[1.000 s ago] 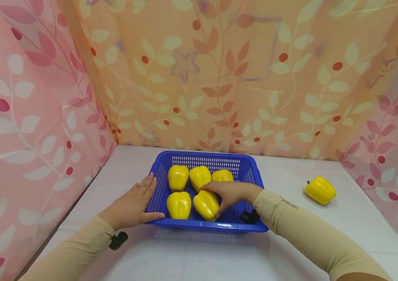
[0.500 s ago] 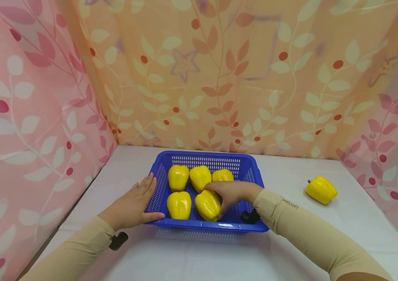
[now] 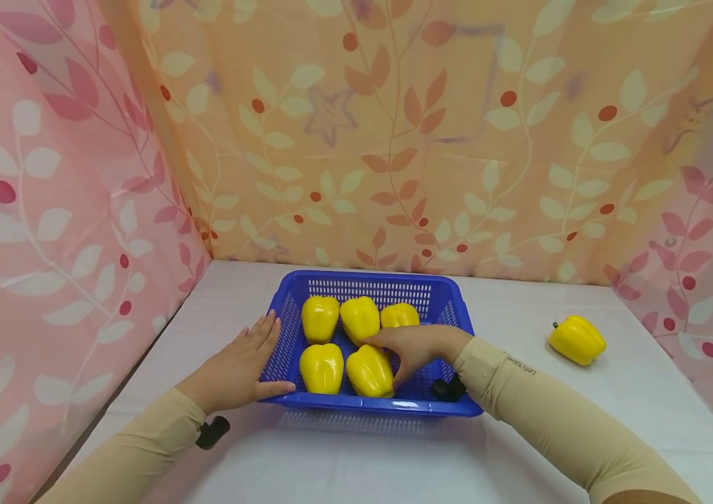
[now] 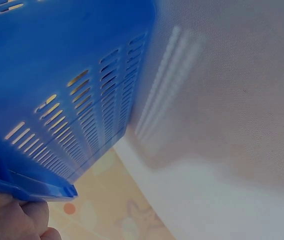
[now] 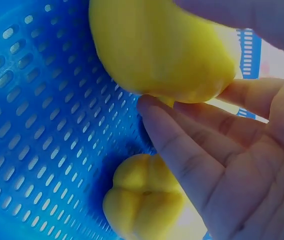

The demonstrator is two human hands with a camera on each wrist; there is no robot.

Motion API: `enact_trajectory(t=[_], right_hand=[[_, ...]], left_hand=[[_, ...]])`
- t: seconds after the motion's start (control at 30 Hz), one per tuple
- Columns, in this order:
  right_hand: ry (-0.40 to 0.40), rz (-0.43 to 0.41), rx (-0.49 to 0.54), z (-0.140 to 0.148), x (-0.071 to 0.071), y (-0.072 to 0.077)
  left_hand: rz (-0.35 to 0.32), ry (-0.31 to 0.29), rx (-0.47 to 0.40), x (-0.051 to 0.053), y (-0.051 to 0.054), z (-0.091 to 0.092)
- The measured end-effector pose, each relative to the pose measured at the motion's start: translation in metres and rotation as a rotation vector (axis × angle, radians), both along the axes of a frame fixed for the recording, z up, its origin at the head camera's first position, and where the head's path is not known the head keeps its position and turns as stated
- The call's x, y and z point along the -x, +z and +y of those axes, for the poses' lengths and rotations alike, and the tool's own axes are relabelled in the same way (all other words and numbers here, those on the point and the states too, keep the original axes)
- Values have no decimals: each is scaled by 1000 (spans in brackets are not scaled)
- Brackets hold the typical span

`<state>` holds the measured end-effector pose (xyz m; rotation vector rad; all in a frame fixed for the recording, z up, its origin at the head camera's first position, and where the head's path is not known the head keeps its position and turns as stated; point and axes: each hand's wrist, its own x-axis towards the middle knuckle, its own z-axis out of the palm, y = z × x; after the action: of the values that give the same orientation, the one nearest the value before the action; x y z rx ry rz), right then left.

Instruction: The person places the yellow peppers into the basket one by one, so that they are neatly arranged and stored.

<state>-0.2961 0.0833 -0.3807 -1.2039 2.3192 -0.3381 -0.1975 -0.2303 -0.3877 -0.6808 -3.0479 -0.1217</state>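
Observation:
In the head view, a blue perforated plastic basket (image 3: 362, 404) holds several yellow bell peppers. My left hand (image 3: 233, 371) rests on the basket's left rim, fingers extended and thumb lying over the front corner; the left wrist view has this hand (image 4: 17, 217) at the rim, mostly cut off. My right hand (image 3: 415, 348) reaches inside and holds the front-middle bell pepper (image 3: 369, 372) between thumb and fingers. Close up in the right wrist view, that bell pepper (image 5: 152, 50) sits between the thumb above and the fingers (image 5: 169, 135) below.
Left of the held one lies another bell pepper (image 3: 321, 369). Along the back of the basket are bell peppers (image 3: 320, 318), the rightmost one (image 3: 400, 315) partly covered by my right hand. Another bell pepper (image 3: 576, 340) lies on the white table (image 3: 520, 308) at right. Patterned curtains (image 3: 356, 175) surround the table.
The held bell pepper has turned from a slanted pose to a more upright one, shifting slightly right, then back left. My right hand has moved slightly with it; my left hand stays put.

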Motion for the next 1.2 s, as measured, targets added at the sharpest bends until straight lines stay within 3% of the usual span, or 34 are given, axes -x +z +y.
enact_trajectory(t=[0.7, 1.2], right_hand=[[-73, 19, 45, -4, 0, 1], [-63, 34, 140, 2, -5, 18]], left_hand=[[-20, 5, -11, -2, 3, 1], [-3, 1, -9, -2, 3, 1]])
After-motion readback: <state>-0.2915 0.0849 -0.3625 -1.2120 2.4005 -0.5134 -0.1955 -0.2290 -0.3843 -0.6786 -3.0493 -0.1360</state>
